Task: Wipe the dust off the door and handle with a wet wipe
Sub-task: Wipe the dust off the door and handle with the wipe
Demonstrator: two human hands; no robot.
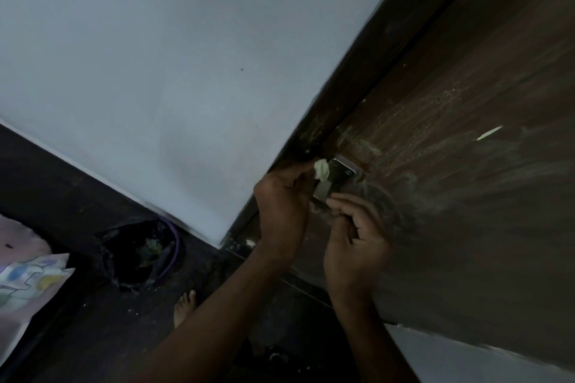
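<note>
The door [466,121] is dark brown wood-grain laminate, matte, streaked with pale dust smears and gritty specks. Its handle [340,172] is a rectangular brushed-metal plate near the door's edge. My left hand [284,196] clamps a crumpled pale wet wipe [322,169] against the plate. My right hand [357,236] curls loosely just below it, empty.

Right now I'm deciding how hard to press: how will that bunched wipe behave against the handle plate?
The wet wipe looks crumpled into a soft wad in the left hand, so it probably squashes and flops. Against the shiny handle plate it may slide easily.
</note>
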